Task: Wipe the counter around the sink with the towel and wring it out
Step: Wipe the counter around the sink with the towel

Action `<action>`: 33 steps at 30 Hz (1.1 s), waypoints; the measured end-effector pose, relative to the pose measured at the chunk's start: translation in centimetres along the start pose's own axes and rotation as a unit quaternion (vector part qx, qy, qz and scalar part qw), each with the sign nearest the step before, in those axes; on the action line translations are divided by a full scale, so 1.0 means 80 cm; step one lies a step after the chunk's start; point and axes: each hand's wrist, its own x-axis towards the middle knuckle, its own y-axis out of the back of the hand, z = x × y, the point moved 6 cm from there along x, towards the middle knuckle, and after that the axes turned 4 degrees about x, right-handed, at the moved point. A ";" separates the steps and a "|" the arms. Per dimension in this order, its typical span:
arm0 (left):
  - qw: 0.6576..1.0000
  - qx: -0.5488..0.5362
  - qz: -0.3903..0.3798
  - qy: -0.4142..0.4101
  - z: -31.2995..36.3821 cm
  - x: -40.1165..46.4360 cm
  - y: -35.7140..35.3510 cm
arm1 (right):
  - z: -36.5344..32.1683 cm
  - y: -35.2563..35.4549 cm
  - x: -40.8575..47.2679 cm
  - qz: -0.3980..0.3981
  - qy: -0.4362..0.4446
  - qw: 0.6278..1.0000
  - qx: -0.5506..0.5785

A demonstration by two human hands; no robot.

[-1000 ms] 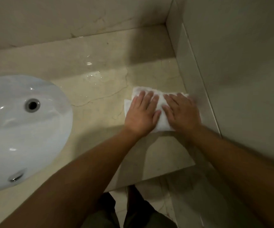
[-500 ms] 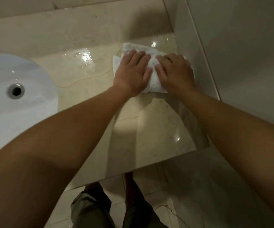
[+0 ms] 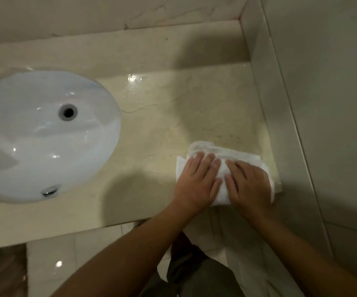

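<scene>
Both hands — left hand (image 3: 196, 182), right hand (image 3: 249, 186) — press flat, side by side, on the towel (image 3: 223, 154).

Nothing here can be read: no lettering, label, brand mark, number or sign shows on any surface in view.
</scene>
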 end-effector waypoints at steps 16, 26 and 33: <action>0.994 0.076 0.084 0.013 -0.171 0.034 0.089 | -0.133 -0.048 0.139 0.032 -0.013 0.999 0.012; 0.981 0.080 0.095 0.149 -0.213 0.157 0.119 | -0.101 -0.044 0.303 0.082 0.059 0.995 -0.013; 0.981 0.041 0.121 0.146 -0.196 0.100 0.110 | -0.121 -0.050 0.242 0.077 0.063 0.995 -0.003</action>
